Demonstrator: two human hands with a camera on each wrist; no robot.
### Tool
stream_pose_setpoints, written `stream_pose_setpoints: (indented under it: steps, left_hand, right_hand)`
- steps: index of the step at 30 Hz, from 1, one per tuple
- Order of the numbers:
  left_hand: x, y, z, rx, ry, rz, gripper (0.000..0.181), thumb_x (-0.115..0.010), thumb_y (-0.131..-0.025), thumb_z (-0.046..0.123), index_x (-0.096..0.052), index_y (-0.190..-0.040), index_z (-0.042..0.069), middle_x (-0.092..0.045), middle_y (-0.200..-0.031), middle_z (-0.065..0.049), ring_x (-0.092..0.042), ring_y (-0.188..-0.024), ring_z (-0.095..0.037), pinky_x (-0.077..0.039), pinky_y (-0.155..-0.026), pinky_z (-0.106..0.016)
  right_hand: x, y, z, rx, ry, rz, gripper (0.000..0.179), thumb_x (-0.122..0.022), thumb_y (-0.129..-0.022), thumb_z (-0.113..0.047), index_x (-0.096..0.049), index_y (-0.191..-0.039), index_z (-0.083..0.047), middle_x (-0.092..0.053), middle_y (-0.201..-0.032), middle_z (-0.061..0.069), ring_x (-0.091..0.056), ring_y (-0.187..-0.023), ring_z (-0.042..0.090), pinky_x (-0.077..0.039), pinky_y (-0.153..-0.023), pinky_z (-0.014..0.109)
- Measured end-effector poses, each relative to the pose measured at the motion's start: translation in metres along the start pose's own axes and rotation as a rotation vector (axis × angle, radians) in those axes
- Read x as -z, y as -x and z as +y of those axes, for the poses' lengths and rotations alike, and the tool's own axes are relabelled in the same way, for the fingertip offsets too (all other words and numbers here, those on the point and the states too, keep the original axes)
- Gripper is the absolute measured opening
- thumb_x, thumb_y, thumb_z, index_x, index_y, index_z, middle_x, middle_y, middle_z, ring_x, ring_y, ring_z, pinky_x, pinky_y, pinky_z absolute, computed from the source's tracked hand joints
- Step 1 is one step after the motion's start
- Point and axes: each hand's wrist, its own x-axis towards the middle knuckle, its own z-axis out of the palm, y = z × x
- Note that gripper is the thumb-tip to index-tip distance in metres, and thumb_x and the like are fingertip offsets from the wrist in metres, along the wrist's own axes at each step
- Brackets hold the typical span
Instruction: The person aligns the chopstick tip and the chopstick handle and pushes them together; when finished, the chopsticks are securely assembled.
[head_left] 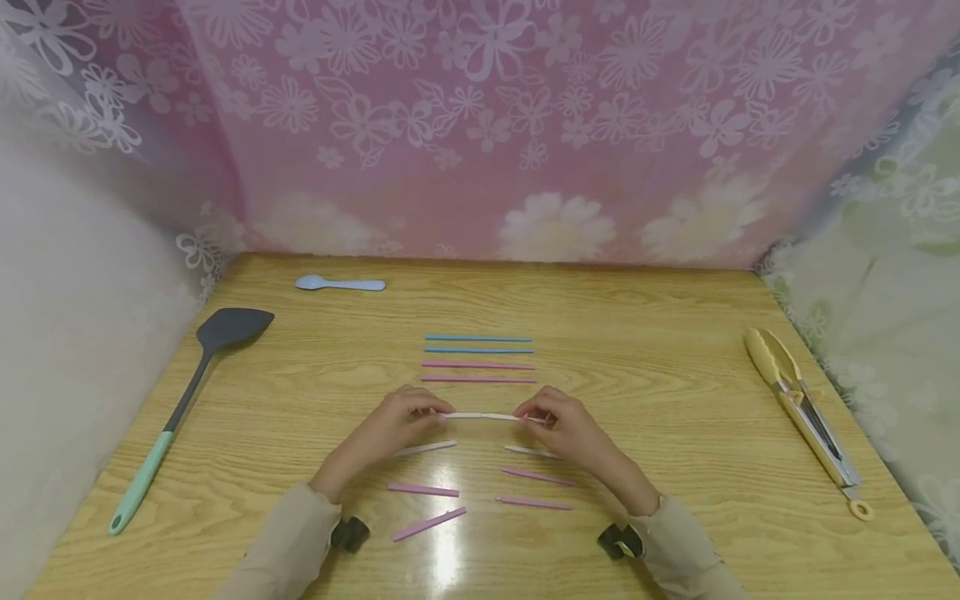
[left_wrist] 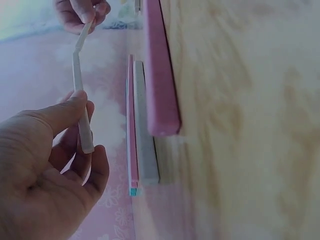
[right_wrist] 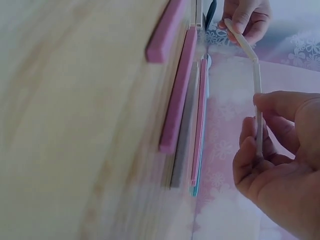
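Observation:
My left hand (head_left: 396, 427) pinches the left half of a white chopstick (head_left: 480, 415) between thumb and fingers. The right half is pinched by my right hand (head_left: 567, 427). The two halves meet end to end above the table, at a slight bend in the left wrist view's chopstick (left_wrist: 77, 70). Below the left hand lie a white half (head_left: 431, 447) and two pink halves (head_left: 423, 489). Another white half (head_left: 521, 451), partly hidden by the right hand, lies above two pink halves (head_left: 537, 477). Beyond the hands, two blue chopsticks (head_left: 478, 350) and two full-length pink chopsticks (head_left: 478, 365) lie parallel.
A dark spatula (head_left: 236, 327) with a mint handle lies at the left. A pale blue spoon (head_left: 341, 284) is near the table's back edge. Yellow-tipped tongs (head_left: 806, 408) lie at the right. Flowered cloth (head_left: 480, 150) hangs behind the wooden table (head_left: 637, 333).

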Motion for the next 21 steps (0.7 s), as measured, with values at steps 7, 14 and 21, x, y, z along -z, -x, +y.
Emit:
stream_pose_setpoints:
  steps: [7,14,21]
  left_hand:
    - [-0.004,-0.002,0.005,-0.003,0.050,-0.040,0.020,-0.058,-0.094,0.007,-0.068,-0.111,0.004,-0.067,-0.104,-0.005,-0.060,-0.092,-0.015,-0.052,-0.080,-0.026]
    - [-0.006,-0.005,0.010,-0.001,0.009,-0.064,0.024,-0.054,-0.097,0.010,-0.066,-0.115,-0.001,-0.068,-0.107,-0.012,-0.061,-0.087,-0.014,-0.052,-0.074,-0.022]
    - [-0.008,-0.004,0.020,-0.058,-0.061,0.015,0.021,-0.059,-0.092,0.003,-0.067,-0.109,-0.006,-0.070,-0.103,-0.017,-0.067,-0.090,-0.024,-0.055,-0.077,-0.026]
  right_hand:
    - [-0.002,-0.001,-0.004,0.034,-0.024,0.006,0.008,-0.069,-0.084,0.000,-0.072,-0.092,0.000,-0.063,-0.083,0.004,-0.042,-0.064,0.001,-0.041,-0.054,0.018]
    - [-0.005,0.000,-0.008,0.049,-0.050,0.042,0.007,-0.069,-0.085,-0.001,-0.071,-0.091,0.000,-0.060,-0.083,0.001,-0.039,-0.062,0.000,-0.040,-0.051,0.017]
    - [-0.006,0.001,-0.013,0.086,-0.047,0.076,0.006,-0.068,-0.085,0.000,-0.071,-0.091,0.000,-0.059,-0.084,0.002,-0.042,-0.065,0.001,-0.044,-0.055,0.018]
